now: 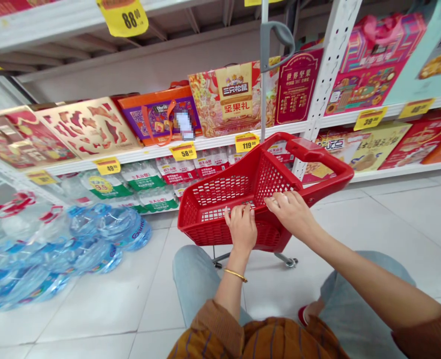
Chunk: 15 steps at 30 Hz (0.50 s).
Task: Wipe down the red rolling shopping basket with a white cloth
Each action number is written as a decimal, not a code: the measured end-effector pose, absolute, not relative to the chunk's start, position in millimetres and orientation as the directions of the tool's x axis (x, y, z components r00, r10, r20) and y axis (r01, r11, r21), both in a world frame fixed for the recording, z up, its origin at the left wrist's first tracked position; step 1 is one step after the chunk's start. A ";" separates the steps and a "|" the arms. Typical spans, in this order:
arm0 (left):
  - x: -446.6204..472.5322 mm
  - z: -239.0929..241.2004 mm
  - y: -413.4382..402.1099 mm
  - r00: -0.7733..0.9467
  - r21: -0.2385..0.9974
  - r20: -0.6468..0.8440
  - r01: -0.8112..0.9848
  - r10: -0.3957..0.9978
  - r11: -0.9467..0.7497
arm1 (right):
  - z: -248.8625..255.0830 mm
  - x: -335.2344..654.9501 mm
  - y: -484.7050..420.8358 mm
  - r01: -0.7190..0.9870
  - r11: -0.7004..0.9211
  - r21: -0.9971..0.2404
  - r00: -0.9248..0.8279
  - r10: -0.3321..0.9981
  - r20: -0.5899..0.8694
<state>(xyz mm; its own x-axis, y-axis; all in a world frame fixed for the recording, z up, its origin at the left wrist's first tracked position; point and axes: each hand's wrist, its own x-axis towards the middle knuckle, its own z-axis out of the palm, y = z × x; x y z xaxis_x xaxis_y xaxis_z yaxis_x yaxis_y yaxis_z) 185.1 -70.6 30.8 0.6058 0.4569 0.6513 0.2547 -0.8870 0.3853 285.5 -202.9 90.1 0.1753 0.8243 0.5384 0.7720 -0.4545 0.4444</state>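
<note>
A red plastic shopping cart [205, 228] on small wheels stands right in front of my knees, its latticed basket holding nothing that I can see. My left hand [241, 228] is curled over the near rim, fingertips hooked inside. Farther right along that rim, near the handle end, my right hand [293, 213] is closed over the edge in the same way, with a ring showing on a finger. The raised cart handle [327, 159] is free of both hands. The undersides of my fingers and my palms are hidden.
Beyond the cart runs a white shelf [213, 140] with gift boxes [235, 97] and yellow price tags [183, 151]. Packs of bottled water [151, 182] fill the level below. Large blue water bottles [89, 249] stand on the tiled floor at left. A grey hook-shaped handle [267, 47] hangs on a pole.
</note>
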 end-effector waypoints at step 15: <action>202.5 27.8 -84.7 0.653 0.449 0.656 0.065 0.378 -0.891 | 93.9 269.4 -200.2 0.835 -0.406 0.370 0.140 0.809 0.572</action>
<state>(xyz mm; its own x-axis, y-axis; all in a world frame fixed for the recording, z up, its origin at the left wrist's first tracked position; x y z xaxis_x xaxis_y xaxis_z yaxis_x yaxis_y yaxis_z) 202.5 -84.7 27.8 0.6534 0.3782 0.6558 0.0649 -0.8911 0.4492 269.4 -200.2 93.9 0.1397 0.8086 0.5716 0.8354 -0.4061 0.3703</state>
